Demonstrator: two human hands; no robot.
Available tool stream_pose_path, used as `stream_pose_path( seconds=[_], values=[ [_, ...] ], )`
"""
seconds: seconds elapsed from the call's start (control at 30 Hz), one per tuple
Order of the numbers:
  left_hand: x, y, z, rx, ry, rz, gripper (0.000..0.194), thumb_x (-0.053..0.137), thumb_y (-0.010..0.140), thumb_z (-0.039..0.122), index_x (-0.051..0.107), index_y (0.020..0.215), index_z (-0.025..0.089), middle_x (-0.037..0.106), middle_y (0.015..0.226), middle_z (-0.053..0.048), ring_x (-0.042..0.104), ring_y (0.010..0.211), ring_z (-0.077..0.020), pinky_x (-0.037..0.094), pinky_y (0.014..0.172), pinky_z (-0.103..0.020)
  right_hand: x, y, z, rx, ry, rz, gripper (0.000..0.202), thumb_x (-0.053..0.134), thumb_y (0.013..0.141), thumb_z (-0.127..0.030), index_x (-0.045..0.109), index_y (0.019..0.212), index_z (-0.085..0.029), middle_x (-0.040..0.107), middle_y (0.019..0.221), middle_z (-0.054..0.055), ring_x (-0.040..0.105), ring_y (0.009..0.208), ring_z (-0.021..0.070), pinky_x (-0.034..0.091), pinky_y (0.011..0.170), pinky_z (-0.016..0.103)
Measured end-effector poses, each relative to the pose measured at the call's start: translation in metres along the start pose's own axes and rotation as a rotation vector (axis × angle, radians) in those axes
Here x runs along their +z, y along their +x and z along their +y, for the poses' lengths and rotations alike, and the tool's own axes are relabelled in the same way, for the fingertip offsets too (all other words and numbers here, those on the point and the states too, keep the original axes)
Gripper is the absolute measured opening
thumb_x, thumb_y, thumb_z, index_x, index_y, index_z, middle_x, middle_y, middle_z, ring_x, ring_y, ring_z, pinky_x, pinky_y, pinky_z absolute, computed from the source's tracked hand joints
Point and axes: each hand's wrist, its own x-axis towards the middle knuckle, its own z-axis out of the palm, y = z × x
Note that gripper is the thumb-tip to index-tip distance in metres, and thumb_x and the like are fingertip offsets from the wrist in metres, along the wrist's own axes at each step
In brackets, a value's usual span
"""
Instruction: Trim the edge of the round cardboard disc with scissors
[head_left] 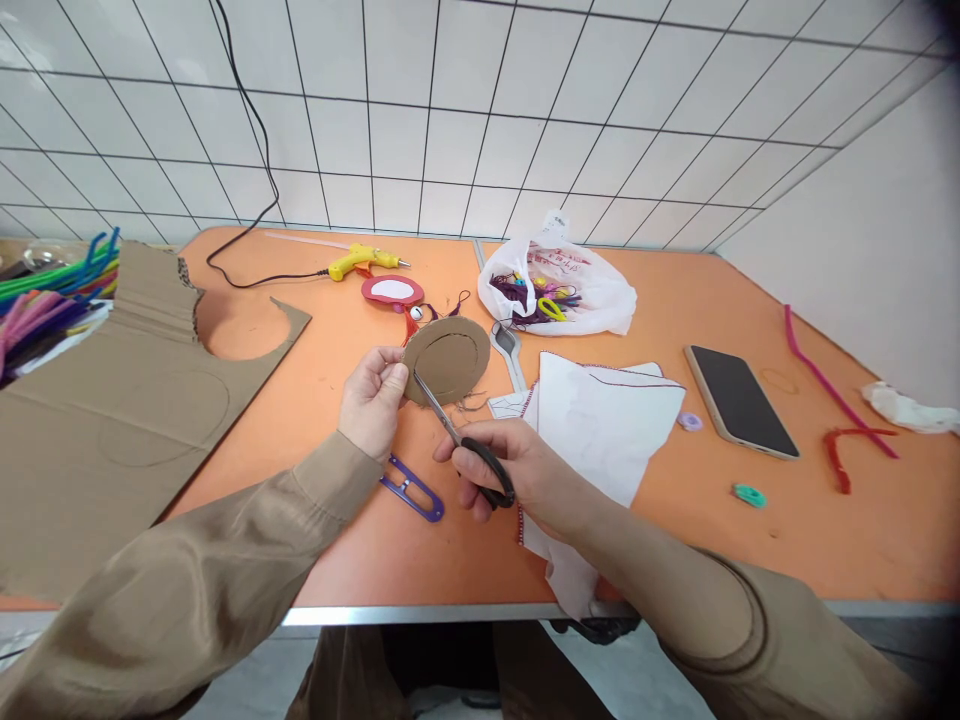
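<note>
My left hand [373, 402] pinches the left edge of a round cardboard disc [448, 362], which has a smaller oval line or cut inside its rim. In my right hand [517, 470] is a pair of scissors with black handles [491, 468]. The blades point up and left, and their tip touches the disc near its left side, close to my left thumb. A purple plastic piece [414, 490] lies on the table below the disc. To the right of the disc, a white cloth [600, 410] with dark red edge stitching lies partly under my right forearm.
A cut cardboard sheet [142, 400] and colourful pipe cleaners [60, 290] are at left. A yellow glue gun [367, 262], a red oval piece [392, 291] and a white plastic bag [600, 290] lie at the back. At right are a phone [741, 402] and a teal clip [750, 496].
</note>
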Motion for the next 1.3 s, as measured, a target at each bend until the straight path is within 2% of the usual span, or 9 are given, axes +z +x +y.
stream_pose_path(
  seconds=[0.1, 0.2, 0.33, 0.43, 0.57, 0.63, 0.73, 0.93, 1.3],
  values=[
    [-0.001, 0.003, -0.001, 0.022, 0.012, -0.002, 0.030, 0.075, 0.069, 0.039, 0.056, 0.082, 0.020, 0.060, 0.068, 0.003, 0.053, 0.056, -0.0104, 0.041, 0.051, -0.022, 0.001, 0.002, 0.000, 0.021, -0.007, -0.005, 0.038, 0.077, 0.063, -0.049, 0.056, 0.065, -0.016, 0.060, 0.053, -0.001, 0.054, 0.043, 0.0082, 0.042, 0.045, 0.021],
    [-0.001, 0.003, -0.001, 0.103, 0.071, -0.005, 0.024, 0.072, 0.072, 0.037, 0.058, 0.083, 0.020, 0.061, 0.071, 0.002, 0.055, 0.061, -0.0119, 0.045, 0.059, -0.025, 0.002, 0.003, -0.001, 0.026, -0.021, -0.008, 0.036, 0.076, 0.062, -0.046, 0.057, 0.067, -0.016, 0.060, 0.054, -0.001, 0.055, 0.043, 0.0091, 0.043, 0.047, 0.022],
    [0.000, 0.001, 0.001, 0.231, 0.250, 0.046, 0.009, 0.061, 0.080, 0.028, 0.059, 0.083, 0.020, 0.061, 0.072, 0.001, 0.054, 0.066, -0.0135, 0.044, 0.065, -0.028, 0.004, 0.003, -0.001, 0.041, -0.045, 0.004, 0.035, 0.076, 0.062, -0.045, 0.058, 0.072, -0.016, 0.060, 0.054, -0.002, 0.056, 0.044, 0.0100, 0.043, 0.048, 0.023],
    [-0.002, 0.001, 0.002, 0.265, 0.379, 0.077, 0.005, 0.055, 0.082, 0.024, 0.059, 0.083, 0.021, 0.061, 0.072, 0.001, 0.054, 0.066, -0.0147, 0.044, 0.067, -0.029, 0.004, 0.003, 0.001, 0.027, -0.043, 0.002, 0.040, 0.078, 0.062, -0.048, 0.059, 0.075, -0.016, 0.061, 0.054, -0.001, 0.056, 0.044, 0.0104, 0.043, 0.048, 0.023],
    [-0.004, 0.004, 0.004, 0.159, 0.389, 0.055, 0.005, 0.057, 0.079, 0.025, 0.057, 0.081, 0.020, 0.061, 0.068, 0.001, 0.055, 0.062, -0.0145, 0.046, 0.062, -0.029, 0.001, 0.001, 0.005, -0.035, 0.001, -0.054, 0.048, 0.075, 0.064, -0.059, 0.057, 0.072, -0.016, 0.064, 0.057, 0.001, 0.058, 0.046, 0.0128, 0.045, 0.049, 0.026],
    [-0.004, 0.005, 0.006, 0.073, 0.331, 0.020, 0.009, 0.059, 0.077, 0.028, 0.056, 0.080, 0.020, 0.061, 0.065, 0.002, 0.055, 0.058, -0.0138, 0.046, 0.058, -0.028, -0.002, 0.000, 0.006, -0.057, 0.008, -0.059, 0.049, 0.075, 0.065, -0.061, 0.058, 0.074, -0.016, 0.064, 0.058, 0.001, 0.059, 0.047, 0.0130, 0.045, 0.050, 0.026],
    [-0.001, 0.005, 0.009, 0.024, 0.240, -0.006, 0.014, 0.062, 0.075, 0.031, 0.056, 0.080, 0.020, 0.062, 0.064, 0.002, 0.056, 0.057, -0.0131, 0.049, 0.056, -0.027, -0.005, -0.001, 0.004, -0.072, 0.007, -0.067, 0.049, 0.075, 0.067, -0.061, 0.060, 0.077, -0.015, 0.064, 0.057, 0.001, 0.058, 0.045, 0.0127, 0.043, 0.048, 0.025],
    [0.000, 0.005, 0.013, -0.028, 0.155, 0.030, 0.024, 0.068, 0.070, 0.035, 0.053, 0.080, 0.019, 0.060, 0.061, 0.004, 0.058, 0.054, -0.0116, 0.050, 0.052, -0.024, -0.005, -0.001, -0.002, -0.001, -0.028, -0.017, 0.044, 0.077, 0.065, -0.055, 0.056, 0.064, -0.016, 0.061, 0.052, 0.000, 0.055, 0.042, 0.0099, 0.040, 0.044, 0.022],
    [0.002, 0.004, 0.019, 0.036, 0.183, 0.009, 0.030, 0.070, 0.070, 0.041, 0.052, 0.081, 0.020, 0.060, 0.054, 0.005, 0.057, 0.048, -0.0119, 0.050, 0.052, -0.026, -0.007, -0.002, -0.002, 0.010, -0.068, -0.005, 0.039, 0.077, 0.066, -0.050, 0.059, 0.069, -0.016, 0.060, 0.053, -0.001, 0.054, 0.042, 0.0098, 0.042, 0.044, 0.022]
  ],
)
